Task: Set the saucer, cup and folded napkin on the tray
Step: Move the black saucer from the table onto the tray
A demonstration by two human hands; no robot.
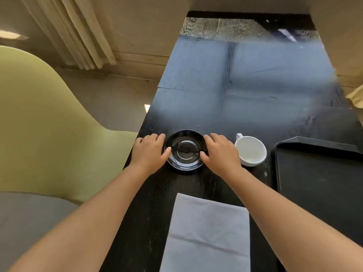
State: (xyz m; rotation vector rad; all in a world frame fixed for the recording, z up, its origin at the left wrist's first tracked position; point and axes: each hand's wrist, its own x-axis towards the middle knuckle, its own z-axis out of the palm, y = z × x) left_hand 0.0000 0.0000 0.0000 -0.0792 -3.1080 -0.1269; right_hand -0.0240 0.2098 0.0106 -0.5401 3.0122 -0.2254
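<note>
A black glossy saucer (185,150) lies on the dark table in front of me. My left hand (149,152) rests against its left rim and my right hand (219,152) against its right rim, thumbs over the edge. Whether the saucer is off the table I cannot tell. A white cup (250,150), empty, stands upright just right of my right hand. A black tray (318,179) lies empty at the right. A grey folded napkin (208,234) lies flat near me, between my forearms.
The dark wooden table (245,79) stretches away from me with glare on its far half. A yellow-green chair (45,122) stands close at the left. Curtains hang at the back left.
</note>
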